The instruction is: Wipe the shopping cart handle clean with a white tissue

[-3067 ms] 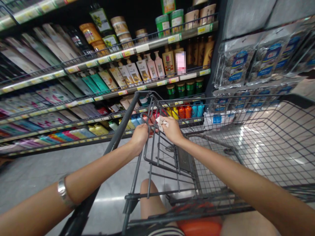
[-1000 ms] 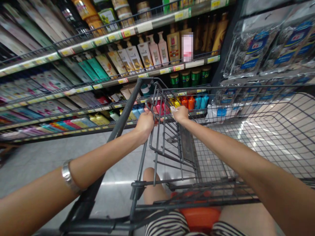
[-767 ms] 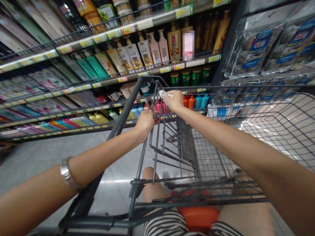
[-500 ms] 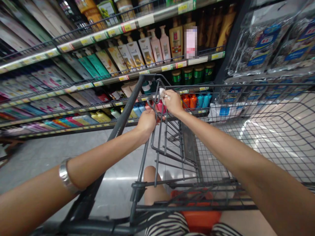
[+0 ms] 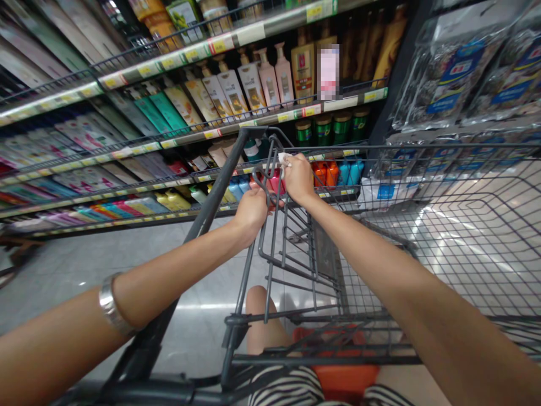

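Observation:
A grey wire shopping cart [image 5: 211,194] stands in front of me, its handle bar running up the left-centre. My left hand [image 5: 252,211], with a silver bracelet [image 5: 110,304] on the forearm, is wrapped round the cart's wire frame near its far corner. Just right of it, my right hand [image 5: 298,177] is closed on a crumpled white cloth or tissue [image 5: 284,159], beside the upright wires. The fingertips of both hands are partly hidden by the wires and the hands themselves.
Shelves of bottles [image 5: 230,87] fill the far side, with green jars [image 5: 323,131] lower down. Silver bags [image 5: 454,73] hang at the right. Grey floor tiles [image 5: 190,270] show under the cart. A knee [image 5: 260,316] and striped clothing [image 5: 287,386] are below.
My right hand and the white cloth have shifted slightly to the right, away from the upright wires. My left hand has stayed almost where it was.

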{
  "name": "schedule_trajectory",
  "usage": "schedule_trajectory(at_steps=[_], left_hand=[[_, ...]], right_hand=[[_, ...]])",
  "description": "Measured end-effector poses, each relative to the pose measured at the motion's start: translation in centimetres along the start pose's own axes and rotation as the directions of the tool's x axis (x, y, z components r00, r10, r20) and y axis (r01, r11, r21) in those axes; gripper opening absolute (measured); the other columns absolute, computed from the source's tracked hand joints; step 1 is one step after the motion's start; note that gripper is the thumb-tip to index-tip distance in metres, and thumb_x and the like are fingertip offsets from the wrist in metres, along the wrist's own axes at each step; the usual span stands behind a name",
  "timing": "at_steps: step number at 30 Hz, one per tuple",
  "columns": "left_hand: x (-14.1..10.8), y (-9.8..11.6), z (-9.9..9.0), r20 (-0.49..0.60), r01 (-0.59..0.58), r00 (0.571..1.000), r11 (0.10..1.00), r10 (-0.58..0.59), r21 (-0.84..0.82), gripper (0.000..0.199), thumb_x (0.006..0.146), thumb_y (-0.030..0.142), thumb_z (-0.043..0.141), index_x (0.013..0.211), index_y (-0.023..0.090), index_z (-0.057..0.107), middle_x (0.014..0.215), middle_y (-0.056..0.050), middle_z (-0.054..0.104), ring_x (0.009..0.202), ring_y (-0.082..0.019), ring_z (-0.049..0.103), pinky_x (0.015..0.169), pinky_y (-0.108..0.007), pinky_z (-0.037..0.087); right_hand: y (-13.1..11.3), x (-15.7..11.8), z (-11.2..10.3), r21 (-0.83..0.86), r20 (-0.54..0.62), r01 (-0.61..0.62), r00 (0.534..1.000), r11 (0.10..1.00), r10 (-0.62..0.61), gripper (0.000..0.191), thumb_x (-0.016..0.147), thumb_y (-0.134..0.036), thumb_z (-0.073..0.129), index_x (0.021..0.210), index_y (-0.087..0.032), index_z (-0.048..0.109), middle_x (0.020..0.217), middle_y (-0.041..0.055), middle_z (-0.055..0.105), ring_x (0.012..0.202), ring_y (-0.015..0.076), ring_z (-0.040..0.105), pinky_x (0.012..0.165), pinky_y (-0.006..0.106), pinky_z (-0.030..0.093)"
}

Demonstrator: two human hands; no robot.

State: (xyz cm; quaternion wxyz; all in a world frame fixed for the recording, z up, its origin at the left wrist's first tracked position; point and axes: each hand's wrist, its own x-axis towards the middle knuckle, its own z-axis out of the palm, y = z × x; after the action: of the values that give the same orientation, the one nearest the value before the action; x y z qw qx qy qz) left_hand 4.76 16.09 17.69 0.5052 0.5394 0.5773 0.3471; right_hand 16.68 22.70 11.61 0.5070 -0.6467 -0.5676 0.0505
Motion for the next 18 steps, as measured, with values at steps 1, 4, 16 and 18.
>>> schedule_trajectory(at_steps=[1, 4, 16, 18], left_hand=[[0.0, 0.0, 0.0, 0.003, -0.010, 1.000, 1.000, 0.010, 0.008, 0.025, 0.078, 0.017, 0.036, 0.073, 0.015, 0.060, 0.058, -0.003, 0.063, 0.058, -0.017, 0.058, 0.056, -0.025, 0.044], [0.2, -0.2, -0.1, 0.026, -0.021, 0.999, 1.000, 0.021, 0.002, 0.024, 0.076, 0.019, 0.037, 0.069, 0.016, 0.060, 0.059, -0.004, 0.063, 0.061, -0.018, 0.059, 0.056, -0.026, 0.044], [0.0, 0.2, -0.1, 0.019, -0.004, 1.000, 0.999, 0.003, 0.033, 0.025, 0.077, 0.013, 0.035, 0.064, 0.017, 0.056, 0.059, -0.003, 0.063, 0.058, -0.015, 0.056, 0.055, -0.023, 0.040], [-0.1, 0.3, 0.0, 0.012, 0.000, 1.000, 1.000, -0.001, 0.031, 0.026, 0.077, 0.012, 0.034, 0.062, 0.017, 0.054, 0.058, -0.003, 0.062, 0.057, -0.014, 0.055, 0.054, -0.023, 0.039]], right_hand=[[0.2, -0.3, -0.1, -0.015, 0.008, -0.021, 1.000, 1.000, 0.021, 0.032, 0.080, -0.007, 0.038, 0.095, -0.012, 0.066, 0.088, 0.0085, 0.058, 0.084, 0.0183, 0.054, 0.080, 0.028, 0.042], [1.5, -1.8, -0.6, -0.081, 0.075, -0.120, 0.989, 0.989, 0.126, 0.032, 0.081, -0.008, 0.038, 0.093, -0.011, 0.068, 0.086, 0.0105, 0.060, 0.081, 0.0187, 0.056, 0.077, 0.027, 0.042], [5.6, -4.9, -2.0, -0.438, 0.376, -0.185, 0.851, 0.880, 0.366, 0.029, 0.086, -0.015, 0.044, 0.106, -0.010, 0.066, 0.107, 0.0172, 0.063, 0.095, 0.0206, 0.062, 0.080, 0.023, 0.041], [5.4, -5.0, -2.1, -0.472, 0.398, -0.188, 0.826, 0.861, 0.399, 0.029, 0.087, -0.016, 0.045, 0.107, -0.011, 0.065, 0.108, 0.0184, 0.063, 0.097, 0.0213, 0.061, 0.080, 0.023, 0.041]])
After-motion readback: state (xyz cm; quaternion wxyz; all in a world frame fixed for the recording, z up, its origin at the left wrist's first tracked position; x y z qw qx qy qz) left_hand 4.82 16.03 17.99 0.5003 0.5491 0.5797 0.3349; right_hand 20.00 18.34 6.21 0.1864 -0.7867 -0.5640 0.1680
